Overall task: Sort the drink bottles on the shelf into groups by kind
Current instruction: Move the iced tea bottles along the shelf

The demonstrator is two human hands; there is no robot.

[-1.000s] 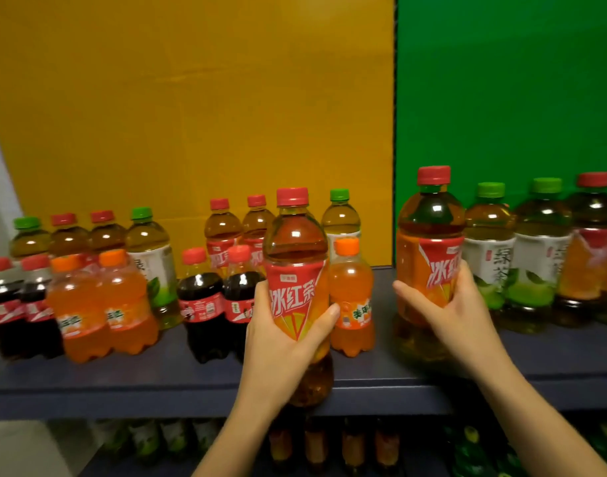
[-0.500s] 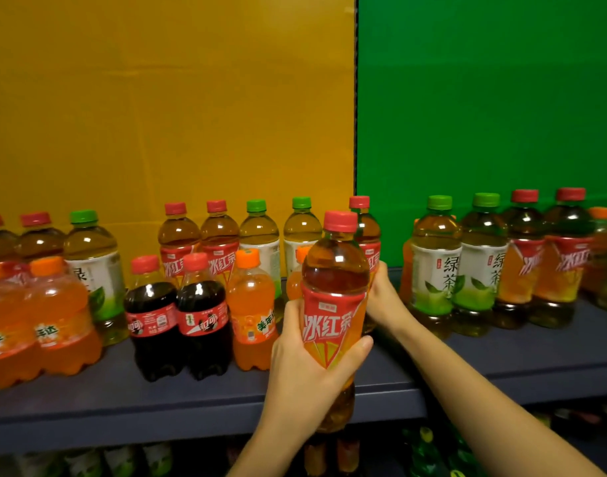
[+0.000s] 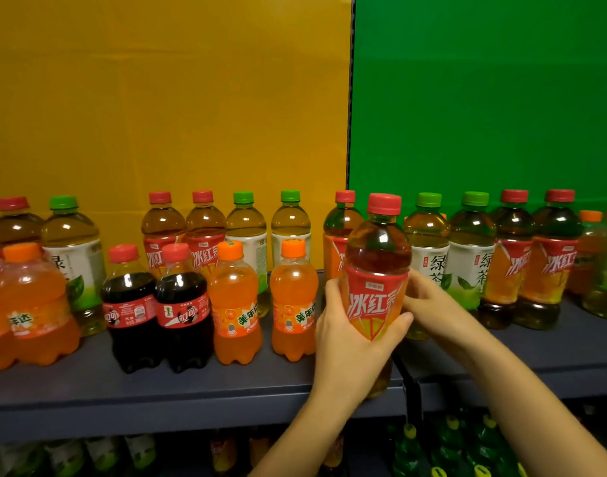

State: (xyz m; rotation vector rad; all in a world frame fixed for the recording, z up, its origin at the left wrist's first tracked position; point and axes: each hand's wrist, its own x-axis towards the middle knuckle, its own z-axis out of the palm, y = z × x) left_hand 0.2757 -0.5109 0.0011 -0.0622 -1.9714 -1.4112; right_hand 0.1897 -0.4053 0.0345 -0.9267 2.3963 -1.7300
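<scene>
Out past the front edge of the shelf [image 3: 157, 390], about where the yellow backing meets the green, the red-capped iced-tea bottle [image 3: 376, 270] is held upright in the air. Its long axis is plumb, cap up, and its base hangs below the level of the board rather than resting on it. The left hand [image 3: 346, 342] is wrapped round its label from the near side, thumb across the front, and seems to carry it alone. The right hand [image 3: 433, 304] comes in from the right and reaches round the bottle's far side. Its fingertips vanish behind the bottle, so I cannot tell whether it steadies this one, touches the green-tea bottle [image 3: 427, 242] just beside it, or holds nothing. What the next move turns on is where its own kind stands. One matching tea [image 3: 340, 228] is directly behind it at the back. Two red-label teas [image 3: 510, 263] stand off to the right, beyond a pair of green teas. A second pair [image 3: 160, 232] sits well to the left, behind the colas [image 3: 129, 304] and orange sodas [image 3: 234, 304]. The nearest mate lies straight back, so I would guess a short push away from the body, kept upright, groups them, and the left hand is the one placed to do it.
</scene>
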